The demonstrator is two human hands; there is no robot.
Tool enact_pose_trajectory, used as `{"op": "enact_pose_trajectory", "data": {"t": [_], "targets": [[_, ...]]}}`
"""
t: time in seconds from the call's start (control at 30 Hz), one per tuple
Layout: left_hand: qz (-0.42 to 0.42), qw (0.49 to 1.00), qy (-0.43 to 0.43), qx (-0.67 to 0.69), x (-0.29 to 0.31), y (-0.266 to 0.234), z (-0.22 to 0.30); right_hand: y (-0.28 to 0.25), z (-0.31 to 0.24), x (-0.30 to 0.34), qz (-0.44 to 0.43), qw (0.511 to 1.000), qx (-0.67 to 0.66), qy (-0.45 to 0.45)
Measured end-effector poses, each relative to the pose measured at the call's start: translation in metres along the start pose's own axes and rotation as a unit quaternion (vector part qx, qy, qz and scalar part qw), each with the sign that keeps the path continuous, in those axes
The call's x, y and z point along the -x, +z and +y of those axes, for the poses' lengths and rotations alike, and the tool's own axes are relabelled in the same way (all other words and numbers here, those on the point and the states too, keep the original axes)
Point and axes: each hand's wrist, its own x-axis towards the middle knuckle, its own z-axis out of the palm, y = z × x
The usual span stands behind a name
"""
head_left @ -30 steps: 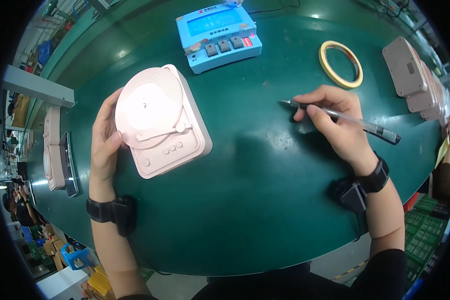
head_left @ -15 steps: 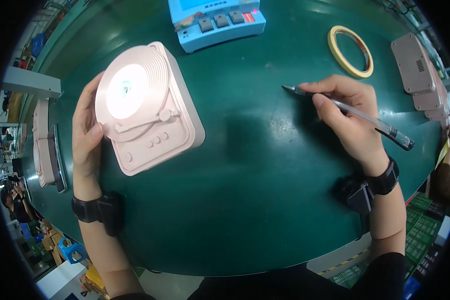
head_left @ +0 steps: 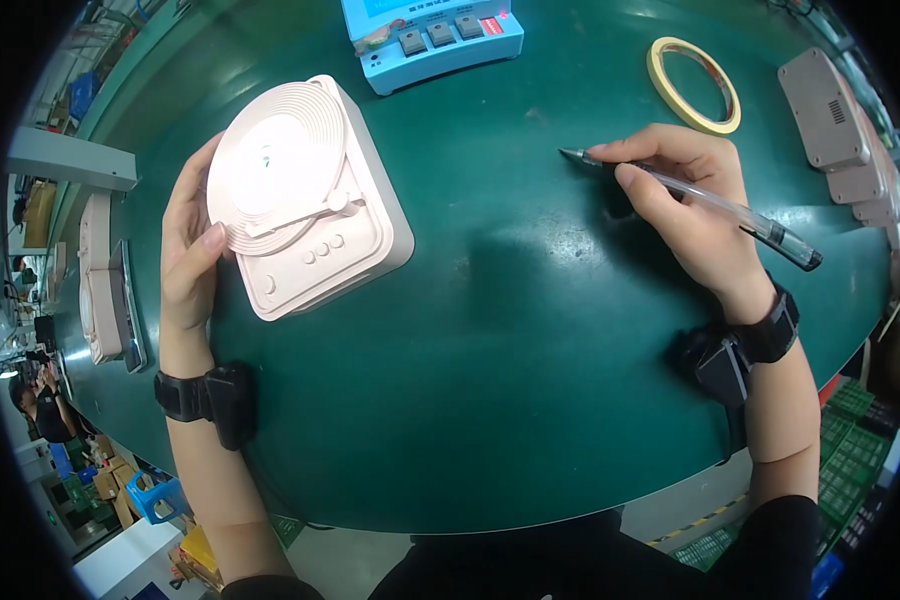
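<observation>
The left hand [head_left: 192, 250] is wrapped around the left side of a pale pink box shaped like a record player [head_left: 305, 200], with its thumb lying on top. The box sits on the green table [head_left: 490, 400], on the left part. The right hand [head_left: 695, 210] is closed around a clear pen [head_left: 710, 205], with the pen tip pointing left just above the table. Far off stands a blue box with buttons [head_left: 435, 35]. A ring of yellow tape [head_left: 693, 83] lies far right, near some grey cases [head_left: 835, 125]. More pink parts [head_left: 100, 280] sit at the left edge.
</observation>
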Motion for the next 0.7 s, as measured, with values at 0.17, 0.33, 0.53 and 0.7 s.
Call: {"op": "enact_pose_trajectory", "data": {"t": [0.17,0.33,0.53,0.7], "targets": [[0.005,1.0,-0.006,-0.001,0.0008,-0.0012,-0.0005,-0.0029,0.0032,-0.0007,-0.009,1.0,0.004,-0.013],[0.001,1.0,-0.003,0.002,-0.0006,0.0016,-0.0003,0.0006,0.0043,-0.0004,0.004,1.0,0.001,-0.024],[0.0,1.0,-0.02,0.007,-0.0001,0.0007,0.0018,0.0031,0.003,-0.0008,-0.005,0.999,-0.034,-0.018],[-0.003,1.0,-0.012,0.003,-0.0005,0.0004,0.0,0.0033,0.0037,-0.0003,-0.003,0.999,-0.038,-0.009]]}}
